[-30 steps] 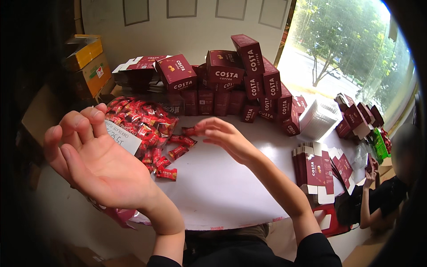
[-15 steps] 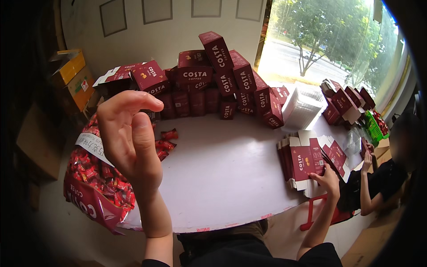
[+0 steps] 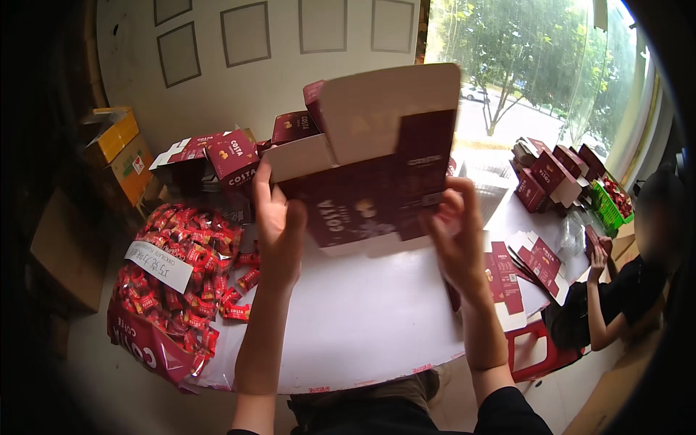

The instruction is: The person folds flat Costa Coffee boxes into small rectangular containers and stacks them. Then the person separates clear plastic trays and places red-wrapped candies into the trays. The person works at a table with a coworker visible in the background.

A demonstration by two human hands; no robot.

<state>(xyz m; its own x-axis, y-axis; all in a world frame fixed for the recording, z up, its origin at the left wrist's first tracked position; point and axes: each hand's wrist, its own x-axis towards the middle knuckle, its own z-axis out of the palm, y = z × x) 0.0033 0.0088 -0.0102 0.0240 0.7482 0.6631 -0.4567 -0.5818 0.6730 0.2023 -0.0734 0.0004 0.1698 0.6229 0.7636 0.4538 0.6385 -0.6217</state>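
Note:
A maroon carton (image 3: 362, 188) with pale inner flaps is raised in front of me, above the white table (image 3: 348, 312). My left hand (image 3: 279, 228) grips its left edge, thumb toward me. At its right edge my right hand (image 3: 460, 243) holds it with bent fingers. The carton looks flat or barely opened and hides part of the boxes behind it. To the left of my left forearm lies a clear bag (image 3: 181, 254) full of red-wrapped sweets. Several loose sweets (image 3: 238, 310) are beside it. Right of my right hand lie flat maroon cartons (image 3: 507, 283).
Made-up maroon boxes (image 3: 235, 156) stand along the table's back. Clear plastic trays (image 3: 493, 192) are stacked behind my right hand. At the right, a co-worker's hand (image 3: 599, 254) is near more boxes (image 3: 554, 174) and a green basket (image 3: 607, 206). A red stool (image 3: 528, 355) stands below the table edge.
My right hand has left the flat carton pile and come to the middle with a carton. My left hand, empty before, now grips that carton's left edge.

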